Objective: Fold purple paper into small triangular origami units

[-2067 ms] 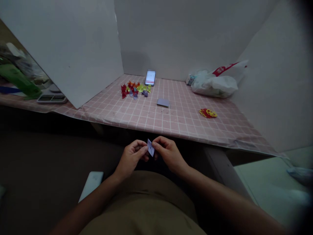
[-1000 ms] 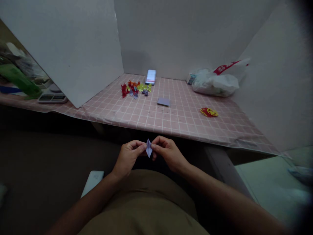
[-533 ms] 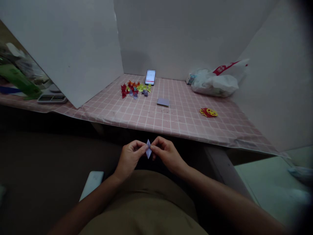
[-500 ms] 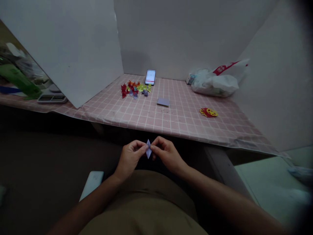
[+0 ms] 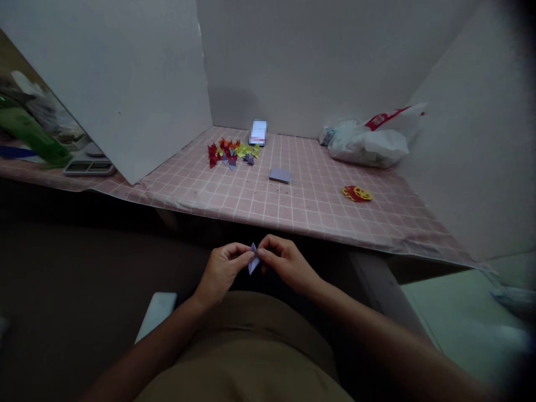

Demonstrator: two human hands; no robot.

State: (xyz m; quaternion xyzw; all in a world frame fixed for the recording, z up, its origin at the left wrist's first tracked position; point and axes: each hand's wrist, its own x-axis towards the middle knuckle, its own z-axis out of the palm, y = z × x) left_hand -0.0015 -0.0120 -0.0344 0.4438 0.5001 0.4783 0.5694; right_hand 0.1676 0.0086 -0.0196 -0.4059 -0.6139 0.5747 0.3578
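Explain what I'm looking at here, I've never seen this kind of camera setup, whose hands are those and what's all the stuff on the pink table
The camera sits on a person's head, looking forward and down, so the two bare hands are that person's own. The left hand and right hand pinch a small purple folded paper between them, below the table edge. On the pink checked table lie a pile of colourful folded papers, a flat purple paper stack, a red and yellow cutout, a plastic bag and a phone.
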